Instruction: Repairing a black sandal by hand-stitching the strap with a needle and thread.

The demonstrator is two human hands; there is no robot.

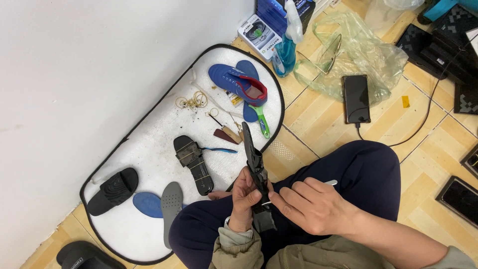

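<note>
A dark sandal [255,162] is gripped upright in the closed left hand [244,197] while the right hand [308,204], fingers curled, pinches a thin tool at its strap; its mate [193,164] lies untouched on the white mat [149,144].

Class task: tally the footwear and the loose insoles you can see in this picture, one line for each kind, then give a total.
Black sandals and slides: 4, one in the left hand and right hand, one strapped, two slides
Blue sneaker: 1
Loose insoles: 3, two blue, one grey
Total: 8
</note>
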